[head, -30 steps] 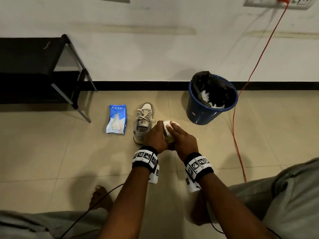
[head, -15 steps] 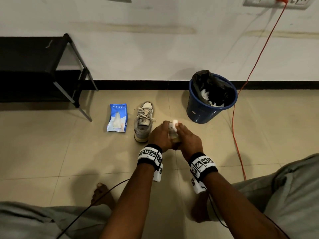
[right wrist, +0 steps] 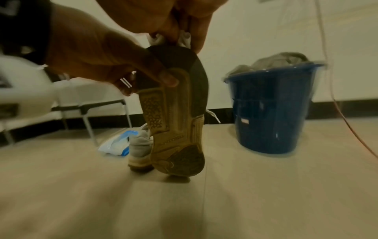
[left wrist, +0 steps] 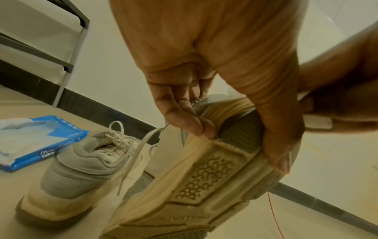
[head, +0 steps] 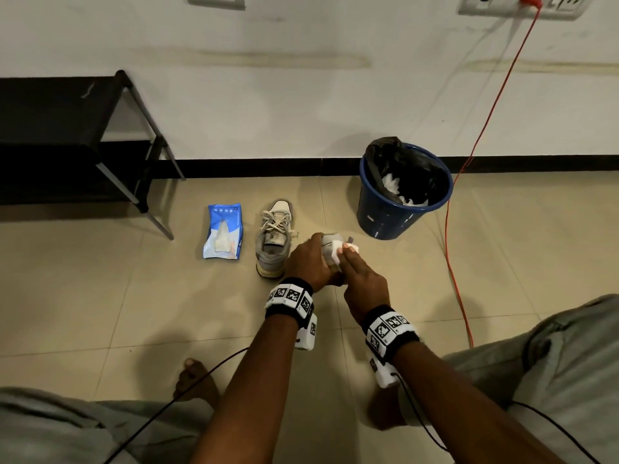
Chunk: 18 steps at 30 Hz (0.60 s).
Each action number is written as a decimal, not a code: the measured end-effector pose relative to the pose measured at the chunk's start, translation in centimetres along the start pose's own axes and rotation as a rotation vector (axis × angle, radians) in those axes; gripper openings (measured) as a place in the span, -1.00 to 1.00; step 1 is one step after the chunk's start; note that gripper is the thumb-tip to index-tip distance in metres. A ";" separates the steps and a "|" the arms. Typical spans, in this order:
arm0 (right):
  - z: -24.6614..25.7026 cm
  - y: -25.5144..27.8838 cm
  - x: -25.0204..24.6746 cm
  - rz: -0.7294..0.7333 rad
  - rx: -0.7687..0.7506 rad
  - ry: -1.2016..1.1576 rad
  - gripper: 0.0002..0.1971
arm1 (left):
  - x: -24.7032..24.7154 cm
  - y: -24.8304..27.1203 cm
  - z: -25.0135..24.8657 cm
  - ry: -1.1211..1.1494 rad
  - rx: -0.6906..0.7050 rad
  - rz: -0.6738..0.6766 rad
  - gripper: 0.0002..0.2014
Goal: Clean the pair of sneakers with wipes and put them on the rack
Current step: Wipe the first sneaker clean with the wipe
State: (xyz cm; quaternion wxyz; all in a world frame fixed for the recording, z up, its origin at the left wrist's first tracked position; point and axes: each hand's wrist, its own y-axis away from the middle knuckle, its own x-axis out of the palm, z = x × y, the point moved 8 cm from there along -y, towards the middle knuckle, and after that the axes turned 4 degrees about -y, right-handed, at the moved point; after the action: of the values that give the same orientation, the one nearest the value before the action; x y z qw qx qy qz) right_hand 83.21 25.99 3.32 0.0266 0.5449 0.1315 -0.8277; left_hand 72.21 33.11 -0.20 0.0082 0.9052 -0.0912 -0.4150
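While gripped by left hand [head: 310,262] — sneaker [right wrist: 175,113] heel-down.

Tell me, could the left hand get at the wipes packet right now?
Probably not at once: the left hand grips the raised sneaker, and the other sneaker stands between it and the wipes packet.

A blue bucket [head: 398,209] is standing on the tiled floor [head: 100,296] at the far right, close to the black skirting [head: 268,165] of the white wall [head: 301,105]. A black liner bag [head: 395,159] is hanging over its rim, and something white and crumpled, possibly used tissue, is lying inside. An orange cable [head: 469,182] is running down the wall from a socket plate [head: 522,6] and trailing across the floor just right of the bucket. A second plate [head: 216,0] is sitting at the top edge, further left.
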 end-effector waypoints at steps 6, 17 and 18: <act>-0.7 0.4 -0.4 -0.037 0.016 0.022 -0.37 | 0.4 -0.2 0.3 0.014 -0.014 0.038 0.29; -1.1 1.4 -0.3 -0.165 0.100 -0.125 -0.21 | 0.1 -1.0 0.6 0.017 -0.051 0.042 0.39; -0.6 1.3 -0.1 -0.137 0.042 -0.080 -0.23 | 0.0 -1.2 0.8 0.029 -0.056 0.039 0.37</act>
State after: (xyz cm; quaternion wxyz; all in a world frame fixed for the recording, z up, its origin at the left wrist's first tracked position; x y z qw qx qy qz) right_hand 84.04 24.93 2.93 -0.0360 0.5018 0.1500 -0.8511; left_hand 71.82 34.28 -0.87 0.0428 0.9087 -0.0972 -0.4038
